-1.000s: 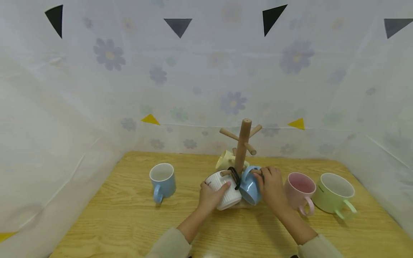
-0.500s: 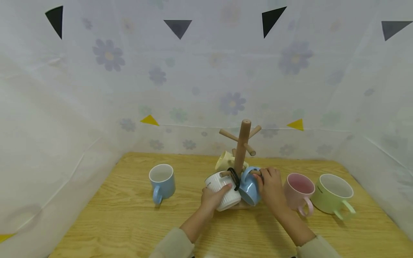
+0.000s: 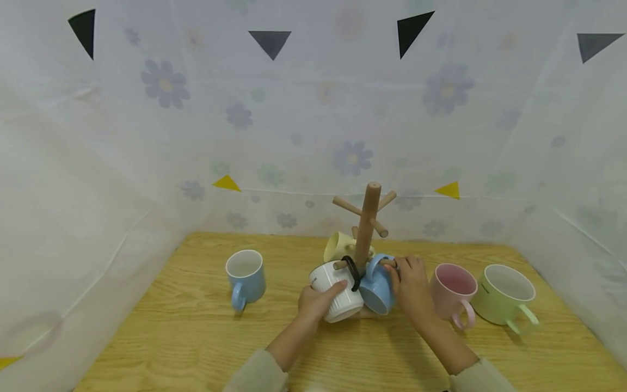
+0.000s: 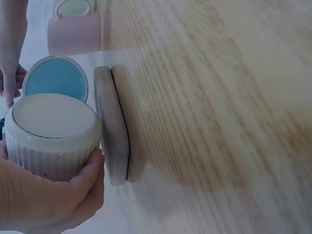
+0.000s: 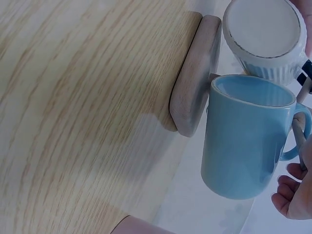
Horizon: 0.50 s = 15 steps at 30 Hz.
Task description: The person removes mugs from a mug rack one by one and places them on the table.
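A wooden mug tree [image 3: 366, 228] stands mid-table with mugs on its lower pegs. My left hand [image 3: 315, 302] grips the body of a white ribbed mug [image 3: 338, 302], thumb across its side. That mug hangs tilted, its black handle [image 3: 351, 273] looped over a peg. On the neighbouring peg hangs a light blue mug [image 5: 246, 141] by its handle. At this peg's outer end, my right hand [image 3: 412, 283] pinches the wood [image 5: 298, 134], fingers curled beside the handle. Behind the trunk hangs a pale yellow mug [image 3: 337, 247], partly hidden.
A second blue mug [image 3: 246, 277] stands upright on the left of the table. To the right, a pink mug [image 3: 448, 299] and a light green mug [image 3: 502, 299] stand close together. The tree's upper pegs [image 3: 348, 204] bear no mugs. A flowered sheet [image 3: 313, 109] hangs behind.
The white mug and my left hand have shifted slightly left. The hanging blue and yellow mugs have also moved a little left. My right hand stays at the peg.
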Available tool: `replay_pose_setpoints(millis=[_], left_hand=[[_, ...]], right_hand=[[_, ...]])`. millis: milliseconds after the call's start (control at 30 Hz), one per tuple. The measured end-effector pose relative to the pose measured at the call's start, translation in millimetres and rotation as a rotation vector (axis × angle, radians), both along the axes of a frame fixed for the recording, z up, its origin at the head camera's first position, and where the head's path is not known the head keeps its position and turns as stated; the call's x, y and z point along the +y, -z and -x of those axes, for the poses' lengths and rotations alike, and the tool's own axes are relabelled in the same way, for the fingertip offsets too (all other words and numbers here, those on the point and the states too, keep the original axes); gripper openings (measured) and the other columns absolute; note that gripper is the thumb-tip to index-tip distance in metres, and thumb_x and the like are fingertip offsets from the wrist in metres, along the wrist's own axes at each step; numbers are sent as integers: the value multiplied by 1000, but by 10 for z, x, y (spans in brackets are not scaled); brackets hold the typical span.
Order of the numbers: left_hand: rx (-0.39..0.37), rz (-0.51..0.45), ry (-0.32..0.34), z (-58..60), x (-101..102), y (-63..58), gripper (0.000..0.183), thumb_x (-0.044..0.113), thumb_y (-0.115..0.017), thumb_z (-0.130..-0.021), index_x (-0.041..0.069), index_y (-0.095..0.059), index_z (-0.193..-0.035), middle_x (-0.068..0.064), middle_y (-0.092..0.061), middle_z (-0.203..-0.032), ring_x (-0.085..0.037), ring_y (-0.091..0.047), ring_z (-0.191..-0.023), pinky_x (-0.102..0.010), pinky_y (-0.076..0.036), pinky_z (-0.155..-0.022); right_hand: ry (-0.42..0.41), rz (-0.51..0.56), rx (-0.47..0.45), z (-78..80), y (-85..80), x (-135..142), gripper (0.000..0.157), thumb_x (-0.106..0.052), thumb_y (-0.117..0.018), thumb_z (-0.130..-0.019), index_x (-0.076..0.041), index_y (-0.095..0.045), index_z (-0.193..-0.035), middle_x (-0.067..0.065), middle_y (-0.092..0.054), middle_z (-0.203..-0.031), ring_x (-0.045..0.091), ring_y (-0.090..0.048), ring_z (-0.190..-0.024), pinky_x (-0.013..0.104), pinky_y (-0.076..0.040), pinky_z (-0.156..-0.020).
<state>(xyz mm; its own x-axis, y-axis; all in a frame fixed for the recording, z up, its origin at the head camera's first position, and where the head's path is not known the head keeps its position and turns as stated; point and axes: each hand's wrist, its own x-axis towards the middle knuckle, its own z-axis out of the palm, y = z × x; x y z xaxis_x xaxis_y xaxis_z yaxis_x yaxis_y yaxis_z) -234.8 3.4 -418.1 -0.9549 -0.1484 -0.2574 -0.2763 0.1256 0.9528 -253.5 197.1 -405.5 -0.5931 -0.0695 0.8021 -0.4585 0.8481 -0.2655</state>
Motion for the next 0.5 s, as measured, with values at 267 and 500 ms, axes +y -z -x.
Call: replay_pose_setpoints(millis=[267, 500], left_hand=[[-9, 15, -12, -16, -45, -3, 85, 52, -73, -69, -11, -45, -118, -20, -58, -105, -23, -59, -88, -35, -51, -76], [5, -1, -16, -42, -106, -11, 83, 51, -74, -69, -11, -47, -118, -20, -59, -105, -22, -60, -88, -34, -51, -77]], right_hand=[[-11, 13, 16, 11, 16, -12, 17, -1, -71, -76, 7, -57, -81, 19, -54, -78, 35, -48, -76, 44, -44, -66], [-14, 31, 8, 12, 20, -12, 16, 0, -71, -75, 7, -57, -81, 20, -53, -78, 36, -48, -77, 44, -43, -67]])
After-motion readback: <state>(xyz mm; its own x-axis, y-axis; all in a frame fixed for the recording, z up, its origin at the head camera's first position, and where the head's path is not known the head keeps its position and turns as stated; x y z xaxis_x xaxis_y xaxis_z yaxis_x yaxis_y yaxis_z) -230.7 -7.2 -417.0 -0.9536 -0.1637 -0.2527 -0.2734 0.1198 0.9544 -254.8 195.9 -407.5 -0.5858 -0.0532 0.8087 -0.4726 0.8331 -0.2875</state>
